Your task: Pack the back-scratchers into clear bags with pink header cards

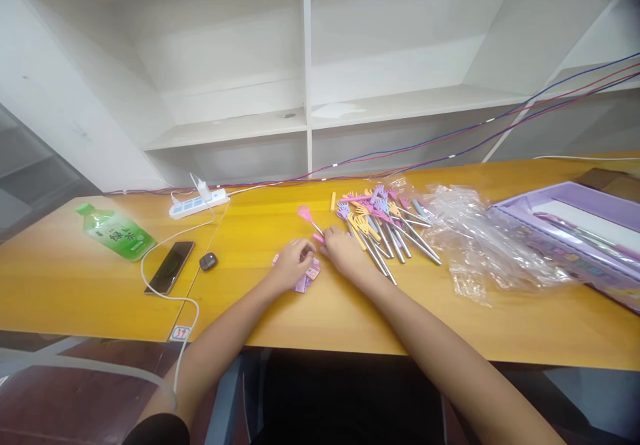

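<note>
Pink hand-headed back scratcher [304, 213] sits left of scratcher pile [384, 219], rod pinched in right hand [345, 253]; left hand [292, 263] curled over pink printed cards [301, 286], grip unreadable; a loose pinch could let the rod roll, a wrist brush could scatter cards.

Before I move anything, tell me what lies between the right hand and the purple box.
The head view shows the pile of hand-topped sticks nearer the right hand, then clear plastic wrapping nearer the purple box.
</note>
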Tool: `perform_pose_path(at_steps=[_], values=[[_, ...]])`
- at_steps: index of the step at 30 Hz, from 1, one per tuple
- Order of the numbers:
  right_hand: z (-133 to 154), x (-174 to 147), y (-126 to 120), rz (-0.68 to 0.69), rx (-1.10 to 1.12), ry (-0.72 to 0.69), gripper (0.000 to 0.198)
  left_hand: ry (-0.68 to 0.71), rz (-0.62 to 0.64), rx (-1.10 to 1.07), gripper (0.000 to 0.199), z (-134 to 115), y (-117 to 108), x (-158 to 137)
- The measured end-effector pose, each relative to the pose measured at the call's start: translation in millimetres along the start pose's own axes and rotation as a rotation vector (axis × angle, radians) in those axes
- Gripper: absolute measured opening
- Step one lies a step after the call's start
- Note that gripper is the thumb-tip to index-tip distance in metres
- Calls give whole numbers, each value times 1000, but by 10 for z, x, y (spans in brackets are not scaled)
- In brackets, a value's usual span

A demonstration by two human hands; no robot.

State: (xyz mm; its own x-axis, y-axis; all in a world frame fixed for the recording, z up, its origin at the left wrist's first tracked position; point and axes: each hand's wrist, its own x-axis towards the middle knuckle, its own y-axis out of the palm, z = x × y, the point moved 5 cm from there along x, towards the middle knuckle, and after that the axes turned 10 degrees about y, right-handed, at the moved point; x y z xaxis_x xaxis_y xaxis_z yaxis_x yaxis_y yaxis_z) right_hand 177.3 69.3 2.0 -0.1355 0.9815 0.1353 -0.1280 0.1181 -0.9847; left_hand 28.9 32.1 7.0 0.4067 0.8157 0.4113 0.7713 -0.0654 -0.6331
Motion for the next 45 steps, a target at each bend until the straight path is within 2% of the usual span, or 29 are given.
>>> perform_pose_path(at_steps=[2,4,7,13,16,18,21,24,26,31,34,40,43,45], values=[[23,-38,-49,0,34,-73,31,-42,-44,-76,10,26,-16,-2],[64,-86,-80,9,74,-138,32,-62,-56,-124,18,34,-23,-1],[162,-166,-73,38,117,-203,33,-69,-70,-97,26,30,-39,-3],[267,-237,-5,41,226,-195,29,-65,-99,25,28,10,-55,-19],[247,-254,-50,30,415,-240,22,-33,-110,66,25,-39,-78,-15],[248,-282,-96,95,603,-309,24,-8,-127,58,25,-70,-106,-9],[261,-332,-156,230,885,-361,37,-34,-166,-24,26,-45,-135,-2],[274,-360,-127,388,1090,-290,45,-143,-212,-198,25,81,-101,-5],[277,-367,-76,454,1150,-228,44,-220,-252,-358,26,178,-45,-11],[223,-330,-33,365,1205,-178,42,-395,-359,-737,58,326,51,-36],[193,-312,-29,359,1261,-169,42,-407,-366,-886,59,314,26,-31],[184,-307,-36,383,1332,-150,44,-375,-327,-867,44,219,-58,-19],[124,-277,-72,315,1373,-102,46,-383,-323,-867,46,171,-69,-24],[31,-237,-116,215,1425,-38,47,-374,-283,-825,46,139,-71,-19]])
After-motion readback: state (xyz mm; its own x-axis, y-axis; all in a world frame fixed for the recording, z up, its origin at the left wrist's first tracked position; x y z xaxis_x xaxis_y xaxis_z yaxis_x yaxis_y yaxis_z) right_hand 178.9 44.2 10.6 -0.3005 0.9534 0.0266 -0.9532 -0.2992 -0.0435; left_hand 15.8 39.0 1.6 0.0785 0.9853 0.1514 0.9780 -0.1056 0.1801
